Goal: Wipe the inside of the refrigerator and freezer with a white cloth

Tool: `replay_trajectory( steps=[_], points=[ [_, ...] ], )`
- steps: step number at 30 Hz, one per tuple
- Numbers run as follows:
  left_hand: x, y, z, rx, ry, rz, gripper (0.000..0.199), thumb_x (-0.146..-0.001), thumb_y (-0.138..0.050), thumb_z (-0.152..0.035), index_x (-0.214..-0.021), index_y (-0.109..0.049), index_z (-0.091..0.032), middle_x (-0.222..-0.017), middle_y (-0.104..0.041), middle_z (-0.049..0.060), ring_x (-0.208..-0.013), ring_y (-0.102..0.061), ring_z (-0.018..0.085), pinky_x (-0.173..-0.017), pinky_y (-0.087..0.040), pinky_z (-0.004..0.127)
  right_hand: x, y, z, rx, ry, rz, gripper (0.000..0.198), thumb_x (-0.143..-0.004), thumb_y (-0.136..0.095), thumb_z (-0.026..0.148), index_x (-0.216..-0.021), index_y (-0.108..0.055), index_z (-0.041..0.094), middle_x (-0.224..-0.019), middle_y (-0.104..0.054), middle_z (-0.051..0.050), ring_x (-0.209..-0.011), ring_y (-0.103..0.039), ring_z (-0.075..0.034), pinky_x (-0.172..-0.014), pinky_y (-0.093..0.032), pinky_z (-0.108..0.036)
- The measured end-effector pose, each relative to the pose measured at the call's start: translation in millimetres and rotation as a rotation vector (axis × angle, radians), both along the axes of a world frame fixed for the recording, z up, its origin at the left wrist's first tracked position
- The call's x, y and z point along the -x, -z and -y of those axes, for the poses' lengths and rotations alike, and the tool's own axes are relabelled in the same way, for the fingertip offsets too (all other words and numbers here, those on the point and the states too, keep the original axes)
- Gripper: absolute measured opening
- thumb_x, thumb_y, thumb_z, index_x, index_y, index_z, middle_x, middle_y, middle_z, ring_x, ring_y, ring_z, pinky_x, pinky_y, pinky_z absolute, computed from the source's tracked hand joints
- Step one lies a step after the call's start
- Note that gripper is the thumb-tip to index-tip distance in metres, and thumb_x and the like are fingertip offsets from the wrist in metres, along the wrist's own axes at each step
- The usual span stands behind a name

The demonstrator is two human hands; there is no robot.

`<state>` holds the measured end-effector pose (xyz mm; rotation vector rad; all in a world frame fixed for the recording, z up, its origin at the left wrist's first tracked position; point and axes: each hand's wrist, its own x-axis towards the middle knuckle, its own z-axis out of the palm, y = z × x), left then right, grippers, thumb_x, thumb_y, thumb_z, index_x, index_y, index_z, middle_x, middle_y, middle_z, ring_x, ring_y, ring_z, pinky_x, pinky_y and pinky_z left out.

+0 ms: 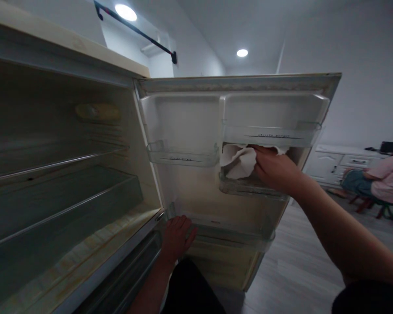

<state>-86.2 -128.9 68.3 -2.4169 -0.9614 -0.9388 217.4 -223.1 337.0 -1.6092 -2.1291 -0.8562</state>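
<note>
My right hand (271, 168) is closed on a crumpled white cloth (240, 161), inside the middle right shelf (239, 188) of an open fridge door (190, 113). The fingertips are partly hidden by the cloth and the shelf above. Lower down, my left hand (178, 237) lies at the left end of the bottom door shelf (229, 235), its fingers extended and holding nothing. Two more clear plastic shelves, the left one (183, 157) and the upper right one (271, 134), are fixed to the door.
On the left stands the fridge interior, with a glass shelf (59, 163), yellowish stains and a yellow oval object (98, 112). Behind the door, a person in a pink top (389, 179) sits near a white cabinet (327, 161). A dark bar (136, 30) hangs overhead.
</note>
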Motion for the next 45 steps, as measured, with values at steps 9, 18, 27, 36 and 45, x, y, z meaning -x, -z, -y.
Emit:
replay_trajectory(
  steps=[9, 18, 27, 36, 45],
  points=[
    [-5.2, -0.5, -0.6, 0.019, 0.002, 0.025, 0.021, -0.100, -0.052, -0.037, -0.094, -0.065, -0.022, -0.093, -0.069, 0.007, -0.090, -0.064, 0.027, -0.083, -0.047, 0.044, 8.9, -12.2, -24.6, 0.274, 0.033, 0.189, 0.045, -0.099, -0.042, 0.026, -0.138, -0.058, 0.012, -0.120, -0.072, -0.018, -0.096, -0.072, -0.026, -0.083, -0.051, -0.035],
    [-14.1, -3.8, 0.6, 0.058, -0.027, 0.002, 0.024, -0.102, -0.051, -0.039, -0.092, -0.065, -0.022, -0.091, -0.067, 0.006, -0.088, -0.061, 0.024, -0.082, -0.042, 0.041, -19.6, 1.3, -3.2, 0.083, 0.539, 0.149, 0.050, -0.105, -0.031, 0.034, -0.110, -0.075, 0.010, -0.097, -0.075, -0.022, -0.091, -0.073, -0.034, -0.077, -0.050, -0.041],
    [-26.2, -5.3, 0.3, 0.044, -0.066, -0.009, 0.025, -0.103, -0.050, -0.039, -0.090, -0.063, -0.022, -0.089, -0.066, 0.006, -0.088, -0.060, 0.025, -0.082, -0.041, 0.041, -4.3, -1.5, -47.3, 0.412, 0.194, 0.095, 0.049, -0.105, -0.031, 0.030, -0.139, -0.064, 0.016, -0.125, -0.072, -0.016, -0.114, -0.069, -0.030, -0.094, -0.050, -0.038],
    [-33.3, -6.8, 0.8, 0.032, -0.123, -0.054, 0.024, -0.103, -0.050, -0.038, -0.091, -0.063, -0.022, -0.090, -0.066, 0.006, -0.088, -0.060, 0.025, -0.081, -0.040, 0.041, 9.4, 23.9, -24.8, -0.040, -0.118, -0.255, 0.045, -0.104, -0.026, 0.028, -0.109, -0.069, 0.014, -0.103, -0.071, -0.015, -0.095, -0.066, -0.025, -0.083, -0.050, -0.036],
    [-32.7, -11.2, 2.8, 0.119, -0.124, -0.068, 0.029, -0.104, -0.048, -0.042, -0.093, -0.065, -0.020, -0.093, -0.068, 0.006, -0.092, -0.060, 0.026, -0.084, -0.038, 0.040, 35.5, 64.1, -3.3, 0.033, -0.078, 0.083, 0.041, -0.093, -0.064, 0.038, -0.128, -0.060, 0.017, -0.140, -0.058, -0.016, -0.121, -0.056, -0.035, -0.104, -0.044, -0.048]
  ],
)
